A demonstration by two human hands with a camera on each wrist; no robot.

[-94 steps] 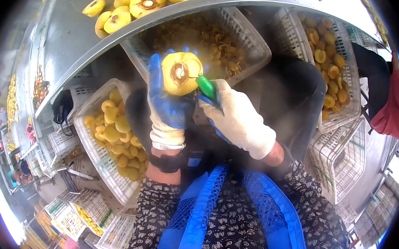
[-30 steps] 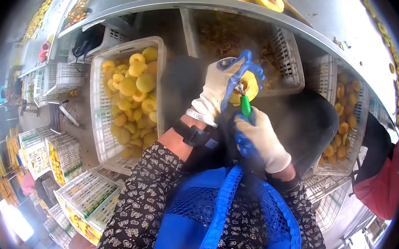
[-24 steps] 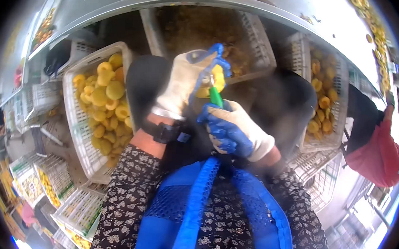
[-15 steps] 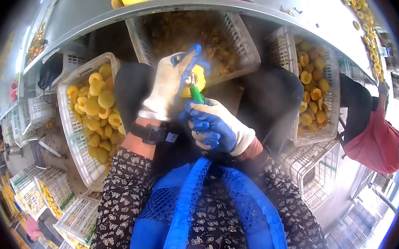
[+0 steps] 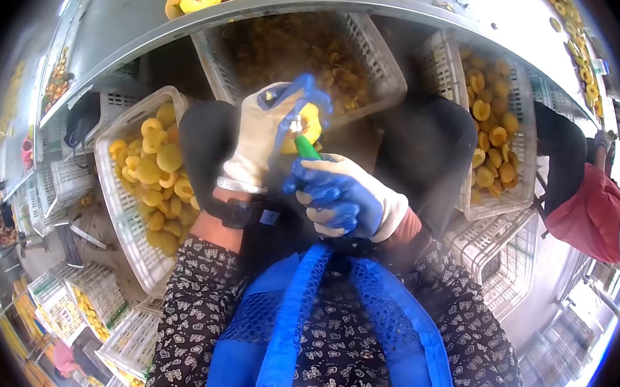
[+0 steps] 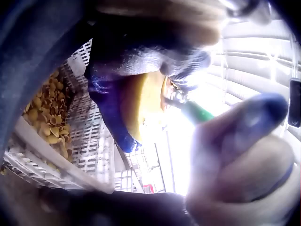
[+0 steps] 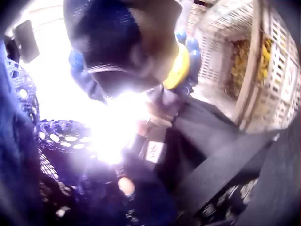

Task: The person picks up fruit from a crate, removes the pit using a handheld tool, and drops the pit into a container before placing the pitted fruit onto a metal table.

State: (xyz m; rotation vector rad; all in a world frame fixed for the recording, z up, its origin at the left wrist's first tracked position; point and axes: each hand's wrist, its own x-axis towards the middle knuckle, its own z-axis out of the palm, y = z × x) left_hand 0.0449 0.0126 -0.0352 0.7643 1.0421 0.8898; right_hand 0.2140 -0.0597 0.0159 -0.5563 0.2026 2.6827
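Observation:
In the head view, my gloved left hand (image 5: 275,124) grips a yellow fruit half (image 5: 308,126), its cut face turned toward my right hand. My right hand (image 5: 345,196) has its fingers curled round the green handle (image 5: 305,148) of a small tool, whose metal end meets the cut face. The left wrist view shows the fruit (image 6: 141,101) between blue-coated fingers, with the green handle (image 6: 197,112) beside it. From the right wrist, the yellow fruit (image 7: 178,68) shows past the right hand (image 7: 117,42); the tool is hidden there.
A metal table (image 5: 399,9) with cut fruit halves curves across the top. Under it stands a crate (image 5: 382,59) of scraps. Crates of fruit stand at left (image 5: 126,232) and right (image 5: 526,146). Another person in red (image 5: 589,214) is at far right.
Since the earlier frames, the left hand has turned so its back faces up, with the fruit half facing right. In the last half second, both hands have barely moved while the view shifted slightly.

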